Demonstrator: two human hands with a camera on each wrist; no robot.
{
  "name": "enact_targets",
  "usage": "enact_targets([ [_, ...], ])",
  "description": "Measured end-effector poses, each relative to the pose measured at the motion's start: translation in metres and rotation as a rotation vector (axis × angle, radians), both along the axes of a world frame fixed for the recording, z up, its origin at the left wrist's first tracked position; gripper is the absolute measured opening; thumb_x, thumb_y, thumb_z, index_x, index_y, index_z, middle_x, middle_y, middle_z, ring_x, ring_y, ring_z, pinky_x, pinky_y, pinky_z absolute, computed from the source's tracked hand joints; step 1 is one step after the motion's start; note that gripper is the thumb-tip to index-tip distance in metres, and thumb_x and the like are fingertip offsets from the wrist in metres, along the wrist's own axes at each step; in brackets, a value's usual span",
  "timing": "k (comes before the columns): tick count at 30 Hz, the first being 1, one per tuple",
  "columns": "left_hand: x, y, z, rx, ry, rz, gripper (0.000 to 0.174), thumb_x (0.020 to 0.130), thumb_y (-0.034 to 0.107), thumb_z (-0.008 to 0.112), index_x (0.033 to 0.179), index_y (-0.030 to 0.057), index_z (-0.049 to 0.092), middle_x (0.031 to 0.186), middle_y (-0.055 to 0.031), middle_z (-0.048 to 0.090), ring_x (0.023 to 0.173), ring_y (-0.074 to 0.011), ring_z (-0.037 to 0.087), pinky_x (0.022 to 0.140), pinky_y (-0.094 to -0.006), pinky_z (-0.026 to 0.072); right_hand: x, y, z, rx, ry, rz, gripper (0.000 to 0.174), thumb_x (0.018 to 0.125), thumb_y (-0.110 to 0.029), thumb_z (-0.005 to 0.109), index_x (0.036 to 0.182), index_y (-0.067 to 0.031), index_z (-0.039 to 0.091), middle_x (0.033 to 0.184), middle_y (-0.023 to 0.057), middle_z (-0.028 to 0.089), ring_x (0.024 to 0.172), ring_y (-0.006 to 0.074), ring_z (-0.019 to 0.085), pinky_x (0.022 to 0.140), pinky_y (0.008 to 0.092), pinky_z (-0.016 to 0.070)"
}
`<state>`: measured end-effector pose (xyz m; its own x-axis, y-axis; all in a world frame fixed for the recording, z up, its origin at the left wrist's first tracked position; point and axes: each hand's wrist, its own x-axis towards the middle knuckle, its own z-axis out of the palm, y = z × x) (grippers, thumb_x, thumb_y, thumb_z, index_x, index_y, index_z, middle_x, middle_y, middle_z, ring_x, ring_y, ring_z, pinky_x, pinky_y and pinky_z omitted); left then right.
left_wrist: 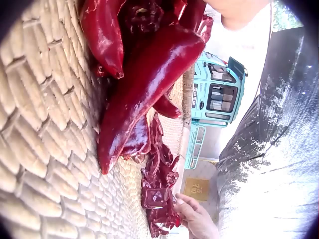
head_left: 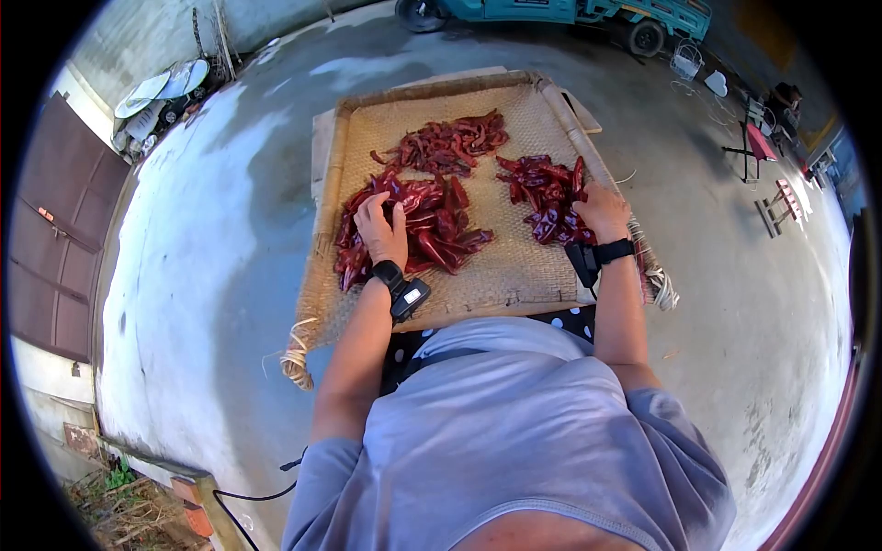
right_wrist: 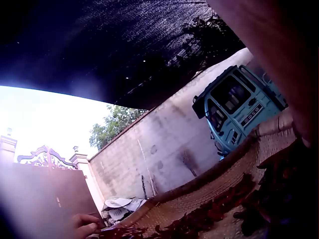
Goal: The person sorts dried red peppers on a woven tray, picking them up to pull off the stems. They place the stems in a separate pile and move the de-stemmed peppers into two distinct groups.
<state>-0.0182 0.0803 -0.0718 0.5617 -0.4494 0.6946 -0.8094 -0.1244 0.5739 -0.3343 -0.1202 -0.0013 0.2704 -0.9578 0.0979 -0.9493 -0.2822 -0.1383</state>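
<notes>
On a woven tray (head_left: 478, 286) lie three heaps of dried red peppers. My left hand (head_left: 384, 228) rests on the large left heap (head_left: 446, 241), its fingers bent over the peppers; whether it grips one is hidden. At the right heap (head_left: 542, 188), my right hand (head_left: 604, 213) has its fingertips on the peppers by the tray's right side, and in the left wrist view that hand (left_wrist: 198, 219) touches the heap's edge. A smaller heap of thinner peppers (head_left: 446, 144) lies at the back. Close to the left wrist camera is a long glossy pepper (left_wrist: 149, 79).
The tray has a raised rim (head_left: 432, 89) and rope-bound front corners (head_left: 296, 356). Beyond it stands a turquoise three-wheeled truck (head_left: 505, 9). Small stools (head_left: 783, 207) stand on the concrete at the right, a brown metal door (head_left: 64, 220) at the left. A black cable hangs near the left sleeve.
</notes>
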Motion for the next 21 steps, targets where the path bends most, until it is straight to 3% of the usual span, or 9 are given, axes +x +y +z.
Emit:
enact_targets([
  [3,0.0,0.002,0.002,0.003,-0.006,-0.037,0.03,0.089,0.015,0.068,0.117,0.008,0.059,0.116,-0.0141,0.059,0.111,-0.0356,0.05,0.097,-0.0472,0.0405,-0.006,-0.004,-0.004,0.046,-0.061,-0.001,0.049,0.073,-0.029,0.071,0.12,-0.0158,0.063,0.107,0.0124,0.071,0.106,0.0318,0.066,0.09,0.0473,0.0492],
  [6,-0.001,0.003,0.004,0.001,0.005,-0.059,0.028,0.089,0.016,0.068,0.115,0.0079,0.061,0.115,-0.0142,0.06,0.111,-0.0351,0.05,0.097,-0.047,0.04,-0.008,-0.006,-0.005,0.034,-0.263,0.016,0.045,0.074,-0.026,0.07,0.117,-0.0136,0.063,0.105,0.0136,0.072,0.106,0.0356,0.066,0.088,0.0502,0.05],
  [9,-0.002,0.002,0.005,-0.005,0.0,-0.074,0.028,0.089,0.018,0.068,0.114,0.0075,0.061,0.114,-0.0143,0.061,0.111,-0.0351,0.05,0.098,-0.0468,0.0395,-0.002,-0.002,0.011,-0.002,-0.351,0.032,0.044,0.077,-0.024,0.07,0.118,-0.0107,0.062,0.097,0.0132,0.072,0.093,0.0309,0.069,0.081,0.043,0.0524],
  [12,-0.006,0.003,0.009,0.03,-0.001,-0.097,0.03,0.089,0.022,0.068,0.114,0.0068,0.061,0.112,-0.0146,0.061,0.111,-0.0353,0.05,0.098,-0.0467,0.039,0.026,0.001,0.017,0.177,-0.849,0.325,0.039,0.083,-0.018,0.07,0.118,-0.0042,0.061,0.089,0.0102,0.07,0.08,0.0198,0.067,0.072,0.0344,0.052],
  [13,-0.006,0.003,0.008,0.018,-0.009,-0.118,0.031,0.089,0.023,0.068,0.114,0.0072,0.061,0.111,-0.0145,0.061,0.111,-0.035,0.05,0.098,-0.0469,0.039,0.046,0.012,0.016,0.282,-1.082,0.416,0.033,0.088,-0.013,0.068,0.116,0.0005,0.06,0.085,0.0052,0.067,0.072,0.0118,0.061,0.066,0.0272,0.0491],
  [15,-0.008,0.003,0.009,0.029,-0.009,-0.141,0.032,0.089,0.025,0.068,0.115,0.007,0.061,0.111,-0.0145,0.06,0.111,-0.0346,0.05,0.098,-0.0471,0.0386,0.074,0.039,0.021,0.391,-1.134,0.5,0.025,0.092,-0.013,0.067,0.113,-0.001,0.061,0.088,0.0023,0.067,0.075,0.0109,0.061,0.065,0.0269,0.0482],
  [18,-0.008,0.004,0.009,0.053,0.032,-0.182,0.038,0.091,0.033,0.065,0.119,0.0089,0.061,0.113,-0.0116,0.062,0.114,-0.0316,0.048,0.102,-0.0457,0.0353,0.108,0.068,0.013,0.685,-1.286,0.453,0.013,0.093,-0.017,0.068,0.099,-0.0082,0.059,0.086,-0.0019,0.062,0.076,0.0069,0.057,0.065,0.0246,0.0469],
  [21,-0.011,0.006,0.017,0.074,0.036,-0.239,0.041,0.093,0.037,0.061,0.124,0.0094,0.062,0.113,-0.005,0.068,0.115,-0.027,0.046,0.105,-0.0425,0.0309,0.129,0.072,-0.01,0.748,-1.308,0.414,0.012,0.094,-0.017,0.067,0.097,-0.0104,0.057,0.089,-0.0022,0.063,0.077,0.008,0.059,0.067,0.0255,0.0488],
])
